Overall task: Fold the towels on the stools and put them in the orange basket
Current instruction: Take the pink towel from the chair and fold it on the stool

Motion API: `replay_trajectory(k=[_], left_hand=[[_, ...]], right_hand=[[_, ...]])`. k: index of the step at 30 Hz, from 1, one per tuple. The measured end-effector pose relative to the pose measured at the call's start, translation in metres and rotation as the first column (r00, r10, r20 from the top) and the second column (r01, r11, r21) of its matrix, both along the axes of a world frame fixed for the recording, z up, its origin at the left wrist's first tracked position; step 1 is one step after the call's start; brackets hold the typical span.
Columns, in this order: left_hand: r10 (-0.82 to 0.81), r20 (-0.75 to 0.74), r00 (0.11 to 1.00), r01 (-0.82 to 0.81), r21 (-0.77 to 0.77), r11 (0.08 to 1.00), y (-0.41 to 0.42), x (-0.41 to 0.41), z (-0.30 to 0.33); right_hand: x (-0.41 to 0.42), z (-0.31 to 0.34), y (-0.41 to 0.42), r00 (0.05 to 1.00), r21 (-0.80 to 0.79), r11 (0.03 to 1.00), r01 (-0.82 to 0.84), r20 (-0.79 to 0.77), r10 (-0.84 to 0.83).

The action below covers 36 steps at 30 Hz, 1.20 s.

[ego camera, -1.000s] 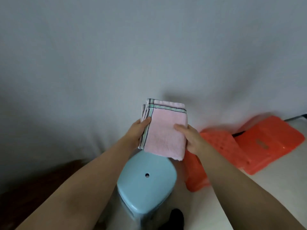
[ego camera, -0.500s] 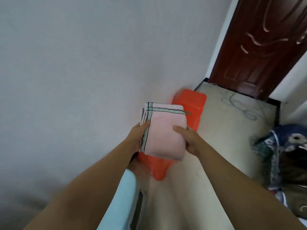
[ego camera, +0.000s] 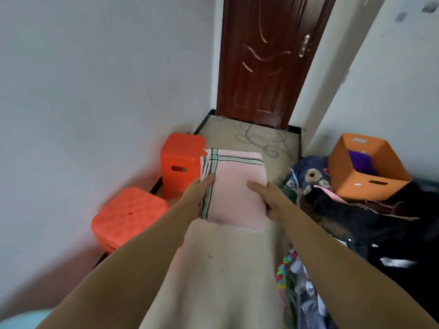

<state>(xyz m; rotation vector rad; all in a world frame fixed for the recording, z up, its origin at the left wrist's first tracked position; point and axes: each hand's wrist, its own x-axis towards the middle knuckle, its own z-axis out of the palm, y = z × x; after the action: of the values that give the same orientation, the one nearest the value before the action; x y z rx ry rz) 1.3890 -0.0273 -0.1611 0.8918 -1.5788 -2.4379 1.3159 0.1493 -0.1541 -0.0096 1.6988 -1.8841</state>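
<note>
A folded pink towel (ego camera: 234, 186) with green and black edge stripes is held up in front of me. My left hand (ego camera: 198, 194) grips its left edge, thumb on top. My right hand (ego camera: 268, 198) grips its right edge. The orange basket (ego camera: 365, 184) stands at the right on a pile of dark things, with something purple inside. Two orange stools (ego camera: 129, 214) (ego camera: 181, 160) stand along the left wall with bare tops. A corner of a light blue stool (ego camera: 21, 320) shows at the bottom left.
A dark brown door (ego camera: 266, 60) closes the far end of the narrow floor. A floral dark bundle (ego camera: 306, 176) and black clothes (ego camera: 370, 222) pile up on the right, below the basket. A white wall runs along the left.
The view has swung right, away from the blue stool. The door, both orange stools and the orange basket have come into sight. Both hands still hold the folded towel the same way.
</note>
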Motion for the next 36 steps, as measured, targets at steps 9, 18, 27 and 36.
replay_trajectory(k=[9,18,27,36], left_hand=[[-0.191,0.035,0.981,0.192,-0.052,0.980,0.039,-0.172,-0.009],[-0.516,0.020,0.857,0.514,-0.113,0.850,0.059,-0.411,0.018],[-0.728,0.088,0.680,0.732,-0.129,0.669,0.174,-0.585,0.000],[-0.822,0.107,0.559,0.828,-0.136,0.545,0.332,-0.742,-0.008]], right_hand=[[-0.140,-0.020,0.049,0.982,-0.036,0.982,0.183,0.056,-0.181],[-0.316,-0.003,0.075,0.884,-0.113,0.877,0.468,0.032,-0.467],[-0.428,-0.021,0.171,0.717,-0.127,0.707,0.696,0.075,-0.693],[-0.561,-0.031,0.314,0.598,-0.032,0.598,0.801,0.102,-0.795]])
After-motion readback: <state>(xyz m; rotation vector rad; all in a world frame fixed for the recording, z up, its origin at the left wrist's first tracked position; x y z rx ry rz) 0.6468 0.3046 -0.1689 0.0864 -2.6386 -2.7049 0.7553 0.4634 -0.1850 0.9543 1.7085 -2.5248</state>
